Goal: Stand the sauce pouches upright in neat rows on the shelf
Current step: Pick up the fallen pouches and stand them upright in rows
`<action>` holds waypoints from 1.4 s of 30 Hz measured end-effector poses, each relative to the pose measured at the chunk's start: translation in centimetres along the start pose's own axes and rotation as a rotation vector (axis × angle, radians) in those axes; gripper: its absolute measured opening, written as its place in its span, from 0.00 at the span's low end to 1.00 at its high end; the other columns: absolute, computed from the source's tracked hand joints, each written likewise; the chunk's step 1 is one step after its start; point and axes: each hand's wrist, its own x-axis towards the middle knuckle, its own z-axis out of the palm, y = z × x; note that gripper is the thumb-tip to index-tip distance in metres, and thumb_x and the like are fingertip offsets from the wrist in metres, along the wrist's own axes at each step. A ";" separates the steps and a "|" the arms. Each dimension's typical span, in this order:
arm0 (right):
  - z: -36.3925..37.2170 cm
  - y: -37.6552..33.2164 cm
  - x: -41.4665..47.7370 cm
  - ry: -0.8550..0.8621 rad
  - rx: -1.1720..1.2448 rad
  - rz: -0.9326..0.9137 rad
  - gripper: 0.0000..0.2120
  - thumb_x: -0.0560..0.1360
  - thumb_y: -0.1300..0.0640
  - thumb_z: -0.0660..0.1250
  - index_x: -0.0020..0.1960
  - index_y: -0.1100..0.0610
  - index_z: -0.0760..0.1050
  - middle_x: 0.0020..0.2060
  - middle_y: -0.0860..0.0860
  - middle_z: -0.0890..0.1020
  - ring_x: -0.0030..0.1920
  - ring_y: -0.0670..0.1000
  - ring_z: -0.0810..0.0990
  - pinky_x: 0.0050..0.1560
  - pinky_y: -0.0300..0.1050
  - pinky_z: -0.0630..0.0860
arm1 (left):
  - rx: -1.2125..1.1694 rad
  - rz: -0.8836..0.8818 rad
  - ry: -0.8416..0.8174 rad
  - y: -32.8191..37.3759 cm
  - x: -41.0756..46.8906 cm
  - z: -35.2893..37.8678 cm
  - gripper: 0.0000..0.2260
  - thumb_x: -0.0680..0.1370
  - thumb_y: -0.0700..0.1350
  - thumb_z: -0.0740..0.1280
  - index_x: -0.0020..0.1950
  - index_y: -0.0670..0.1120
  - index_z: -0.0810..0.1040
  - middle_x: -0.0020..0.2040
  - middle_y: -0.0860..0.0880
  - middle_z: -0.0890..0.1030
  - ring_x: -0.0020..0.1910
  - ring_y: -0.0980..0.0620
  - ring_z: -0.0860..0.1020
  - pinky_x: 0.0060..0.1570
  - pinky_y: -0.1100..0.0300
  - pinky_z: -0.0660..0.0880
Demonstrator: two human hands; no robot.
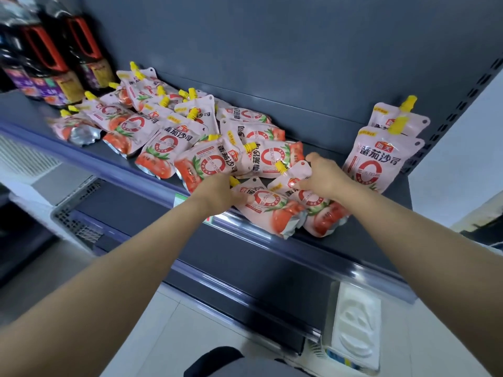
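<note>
Several pink tomato-sauce pouches with yellow caps lie in a loose heap [174, 137] across the dark shelf [353, 240]. Two pouches stand upright at the right end, one [378, 161] in front of the other [394, 118]. My left hand [220, 195] grips the upper left edge of a pouch [268, 210] lying at the shelf's front edge. My right hand [322, 176] grips the top of the neighbouring pouch [313, 202], which lies tilted against it. The fingertips of both hands are partly hidden by the pouches.
Dark sauce bottles with red handles [51, 66] stand at the shelf's far left. A perforated upright [462, 104] bounds the shelf on the right. Below runs another shelf rail [272, 289], with a white packet [356, 327] on a lower level. Bare shelf lies between the heap and the standing pouches.
</note>
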 end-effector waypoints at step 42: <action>-7.7 9.7 -7.0 0.597 0.343 0.189 0.09 0.73 0.70 0.64 0.50 0.62 0.79 0.54 0.59 0.81 0.54 0.59 0.79 0.52 0.46 0.75 | -0.736 0.220 -0.027 12.9 -2.4 2.7 0.06 0.73 0.30 0.66 0.45 0.39 0.79 0.38 0.47 0.80 0.36 0.54 0.78 0.36 0.68 0.79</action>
